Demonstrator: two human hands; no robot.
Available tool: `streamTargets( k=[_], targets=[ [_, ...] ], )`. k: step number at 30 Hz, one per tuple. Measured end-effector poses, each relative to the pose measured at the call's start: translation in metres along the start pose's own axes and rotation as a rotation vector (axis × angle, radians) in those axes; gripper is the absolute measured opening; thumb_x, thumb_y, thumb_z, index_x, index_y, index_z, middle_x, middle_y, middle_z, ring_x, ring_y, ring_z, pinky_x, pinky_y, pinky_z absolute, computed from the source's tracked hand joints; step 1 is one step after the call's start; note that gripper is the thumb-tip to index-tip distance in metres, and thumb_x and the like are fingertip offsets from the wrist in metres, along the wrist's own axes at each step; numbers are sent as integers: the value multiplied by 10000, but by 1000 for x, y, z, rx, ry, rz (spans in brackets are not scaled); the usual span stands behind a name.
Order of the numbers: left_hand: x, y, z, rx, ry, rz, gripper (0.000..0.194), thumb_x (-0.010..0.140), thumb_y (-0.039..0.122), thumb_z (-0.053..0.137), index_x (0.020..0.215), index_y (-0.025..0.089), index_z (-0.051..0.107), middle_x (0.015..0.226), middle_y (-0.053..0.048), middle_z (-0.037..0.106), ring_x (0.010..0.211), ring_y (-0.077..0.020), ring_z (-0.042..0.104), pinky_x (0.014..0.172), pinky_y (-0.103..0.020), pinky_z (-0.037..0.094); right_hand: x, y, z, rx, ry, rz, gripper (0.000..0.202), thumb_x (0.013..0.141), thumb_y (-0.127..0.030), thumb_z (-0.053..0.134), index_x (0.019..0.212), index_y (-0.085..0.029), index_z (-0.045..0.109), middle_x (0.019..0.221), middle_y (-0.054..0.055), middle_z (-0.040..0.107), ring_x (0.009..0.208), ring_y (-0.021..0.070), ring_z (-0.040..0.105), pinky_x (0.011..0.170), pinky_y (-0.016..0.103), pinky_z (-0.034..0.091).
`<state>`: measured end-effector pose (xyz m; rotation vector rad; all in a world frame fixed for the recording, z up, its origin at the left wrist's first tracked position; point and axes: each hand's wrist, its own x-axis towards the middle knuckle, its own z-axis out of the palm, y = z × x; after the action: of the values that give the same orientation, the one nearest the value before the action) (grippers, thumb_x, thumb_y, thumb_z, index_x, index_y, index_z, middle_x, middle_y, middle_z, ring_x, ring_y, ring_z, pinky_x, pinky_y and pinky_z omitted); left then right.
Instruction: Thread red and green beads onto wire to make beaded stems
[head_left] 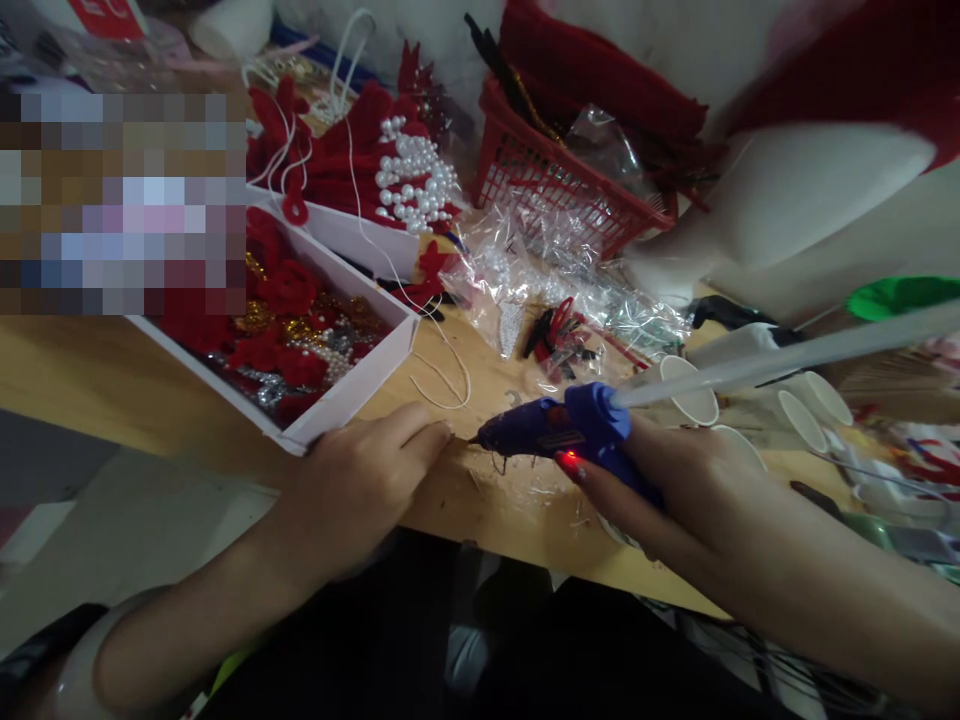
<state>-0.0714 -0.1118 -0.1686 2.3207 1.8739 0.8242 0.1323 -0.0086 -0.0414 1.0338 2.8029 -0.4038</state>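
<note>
My right hand (pixel 675 480) is wrapped round the grip of a blue hot glue gun (pixel 551 425), its red light lit. A long translucent glue stick (pixel 765 355) juts from its rear. The gun's nozzle points left and reaches the fingertips of my left hand (pixel 375 465). Those fingers are pinched together at the table's front edge; whatever they hold is too small or hidden to make out. Just beyond my left hand lies the corner of a white box (pixel 360 385) with red fuzzy pieces (pixel 289 285), gold and silver bits and beads inside.
Behind are a red basket (pixel 570 180), clear plastic bags (pixel 525 260), white pearl beads (pixel 416 175) and red fuzzy stems. White cups (pixel 690 390) lie to the right. Glue strands litter the wooden table (pixel 540 540) under the gun. A pixelated patch covers the upper left.
</note>
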Motion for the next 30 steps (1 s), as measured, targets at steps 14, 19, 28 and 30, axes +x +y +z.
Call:
streamTargets(
  k=[14,19,28,30],
  targets=[
    [0,-1,1,2,14,-19,265,1007,227,406,909,172,647,779,-10,625,667,-180,611,579,-314,388,-1,-4,-3,-5,7,-7,228,955,-381,465,859,-211,583,494,-46,529,369,113,456,399,244,297],
    [-1,-2,1,-4,39,-11,269,1002,214,418,854,169,639,754,-8,614,652,-182,605,574,-322,383,-1,-5,-1,-60,7,22,240,937,-375,459,784,-213,548,526,-11,546,404,131,468,409,260,267],
    [0,-2,4,8,71,7,290,1011,213,388,855,173,629,741,-8,598,640,-173,577,575,-316,366,4,-10,-1,-14,44,-5,230,948,-377,462,796,-222,538,555,-16,579,420,122,497,402,246,315],
    [-1,-3,5,7,75,3,281,1008,209,395,829,179,610,728,-4,583,627,-165,558,570,-312,356,4,-10,-3,7,-4,-1,220,944,-369,485,786,-226,540,530,-28,569,404,120,496,392,243,328]
  ],
)
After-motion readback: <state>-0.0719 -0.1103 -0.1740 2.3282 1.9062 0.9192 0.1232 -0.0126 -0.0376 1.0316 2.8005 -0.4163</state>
